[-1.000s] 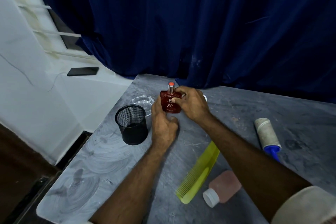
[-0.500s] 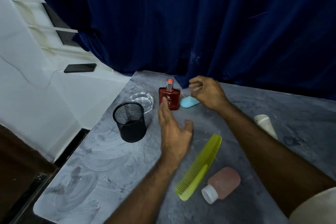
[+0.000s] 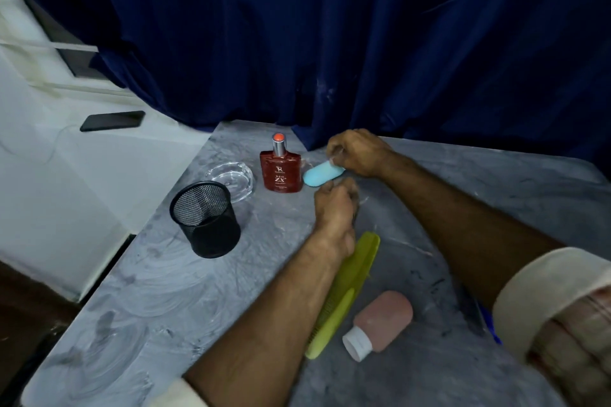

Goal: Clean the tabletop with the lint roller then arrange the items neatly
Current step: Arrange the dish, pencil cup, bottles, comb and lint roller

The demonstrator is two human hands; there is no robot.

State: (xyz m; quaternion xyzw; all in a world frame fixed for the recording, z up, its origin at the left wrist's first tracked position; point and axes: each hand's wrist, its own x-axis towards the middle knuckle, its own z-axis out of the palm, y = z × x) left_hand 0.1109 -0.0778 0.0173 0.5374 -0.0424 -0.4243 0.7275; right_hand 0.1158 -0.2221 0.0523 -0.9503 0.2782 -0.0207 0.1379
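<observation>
A red perfume bottle (image 3: 281, 172) stands upright near the grey tabletop's (image 3: 165, 291) far edge. Just right of it lies a light blue oval case (image 3: 319, 175). My right hand (image 3: 358, 154) has its fingertips closed on the case's right end. In front of the case hovers my left hand (image 3: 335, 208), fingers curled with nothing in them. A yellow-green comb (image 3: 347, 294) lies partly under my left wrist. Beside the comb, a pink bottle with a white cap (image 3: 383, 320) lies on its side. My right forearm hides the lint roller except a blue sliver (image 3: 491, 324).
A black mesh cup (image 3: 205, 218) stands at the left, with a clear glass ashtray (image 3: 231, 178) behind it. A dark blue curtain (image 3: 330, 43) hangs along the table's back edge. A phone (image 3: 112, 120) lies on the white ledge to the left.
Both hands let go of the perfume bottle, which now stands on the table. My right hand dropped onto the blue case. My left hand curled and moved right, toward the case.
</observation>
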